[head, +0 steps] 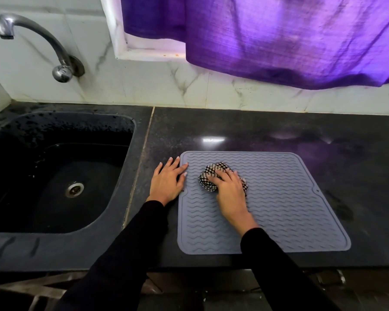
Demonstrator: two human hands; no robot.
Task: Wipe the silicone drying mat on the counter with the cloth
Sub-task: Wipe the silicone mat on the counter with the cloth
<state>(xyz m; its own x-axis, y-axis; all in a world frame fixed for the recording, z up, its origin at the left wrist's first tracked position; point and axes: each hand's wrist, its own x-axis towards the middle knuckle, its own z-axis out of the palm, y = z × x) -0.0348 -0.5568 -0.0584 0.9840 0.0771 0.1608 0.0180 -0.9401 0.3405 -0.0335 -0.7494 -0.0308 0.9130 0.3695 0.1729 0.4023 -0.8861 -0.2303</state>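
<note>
Checked cloth (213,176) bunched under right hand (230,187) (grip seemingly curled), left hand (166,180) spread on mat (279,198) edge.

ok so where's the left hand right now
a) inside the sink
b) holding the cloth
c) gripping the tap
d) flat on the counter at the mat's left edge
d, the left hand lies flat with straight fingers on the counter, fingertips over the left edge of the mat, while the right hand holds the cloth.

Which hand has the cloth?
The right hand, pressing the checked cloth onto the mat. The left hand lies flat at the mat's left edge.
</note>
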